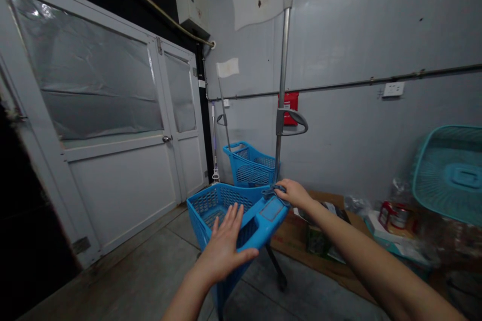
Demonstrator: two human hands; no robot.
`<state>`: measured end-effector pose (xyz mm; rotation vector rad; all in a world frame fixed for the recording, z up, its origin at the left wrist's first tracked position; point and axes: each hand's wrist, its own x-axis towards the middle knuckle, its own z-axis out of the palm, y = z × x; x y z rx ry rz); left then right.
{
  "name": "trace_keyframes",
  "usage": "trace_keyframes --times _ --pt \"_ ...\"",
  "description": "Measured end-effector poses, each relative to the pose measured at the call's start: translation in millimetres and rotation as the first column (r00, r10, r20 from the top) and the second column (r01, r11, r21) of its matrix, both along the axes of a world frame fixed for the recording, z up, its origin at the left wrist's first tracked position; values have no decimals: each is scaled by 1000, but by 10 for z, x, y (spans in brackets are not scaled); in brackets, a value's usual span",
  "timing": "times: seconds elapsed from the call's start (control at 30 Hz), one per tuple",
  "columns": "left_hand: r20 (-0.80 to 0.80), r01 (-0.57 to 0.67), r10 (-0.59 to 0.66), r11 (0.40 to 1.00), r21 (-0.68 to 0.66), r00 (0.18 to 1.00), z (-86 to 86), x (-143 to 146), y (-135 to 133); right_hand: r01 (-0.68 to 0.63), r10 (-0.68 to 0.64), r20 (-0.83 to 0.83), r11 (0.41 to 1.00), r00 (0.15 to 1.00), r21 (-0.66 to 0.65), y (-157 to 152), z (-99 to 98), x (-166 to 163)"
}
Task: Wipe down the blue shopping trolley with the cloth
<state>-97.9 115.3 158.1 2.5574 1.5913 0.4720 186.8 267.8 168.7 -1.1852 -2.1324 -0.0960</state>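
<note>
A blue plastic shopping cart stands in front of me, with a mesh basket and a metal pole that carries a grey loop handle and a white flag. My right hand is closed on a bunched dark blue cloth, pressed against the far end of the cart's handle near the pole. Over the near side of the cart, my left hand is spread with its fingers apart, holding nothing. Whether its palm touches the cart's rim I cannot tell.
Behind stands a second blue cart with its own flag. White double doors are at left. Along the wall at right lie cardboard, a red can and plastic wrap, with a turquoise basket above. A mop leans in the corner.
</note>
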Motion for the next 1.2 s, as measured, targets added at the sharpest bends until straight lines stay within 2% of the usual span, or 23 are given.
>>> trace_keyframes --times 0.17,0.3,0.4,0.5,0.57,0.63,0.73,0.8,0.87,1.0,1.07,1.13,1.2 --pt "-2 -51 51 995 -83 999 103 -174 36 82 -74 -107 994 991 67 -128 -172 -88" --pt "-65 -179 170 972 -150 983 211 -343 55 89 -59 -204 986 977 141 -408 -316 -267" --pt "-127 -248 241 968 -40 962 230 -349 72 34 21 -228 971 973 235 -646 -386 -368" --pt "-180 -305 314 949 79 932 205 -326 97 -96 136 -119 951 984 295 -810 -386 -353" --pt "-198 -349 368 929 125 909 186 -343 114 -133 161 -76 949 984 286 -834 -362 -266" --pt "-208 -366 390 919 145 897 180 -381 129 -77 114 -125 961 986 267 -797 -346 -152" --pt "-209 -338 359 932 131 910 188 -421 154 107 -34 -275 961 961 254 -725 -364 -67" --pt "-205 -312 327 945 100 923 198 -421 174 222 -136 -313 941 940 257 -742 -383 -147" --pt "-209 -299 307 952 67 928 207 -409 192 266 -188 -282 926 941 267 -836 -390 -346" --pt "-237 -318 326 945 71 915 224 -410 200 191 -138 -203 944 969 271 -1109 -375 -843" --pt "-245 -330 341 940 84 908 231 -437 196 140 -95 -167 949 981 281 -1175 -366 -953" --pt "-249 -332 344 939 91 905 234 -474 195 79 -54 -96 956 994 282 -1144 -355 -891" --pt "-248 -330 343 939 94 906 234 -500 201 42 -32 -44 968 999 246 -1015 -332 -679"
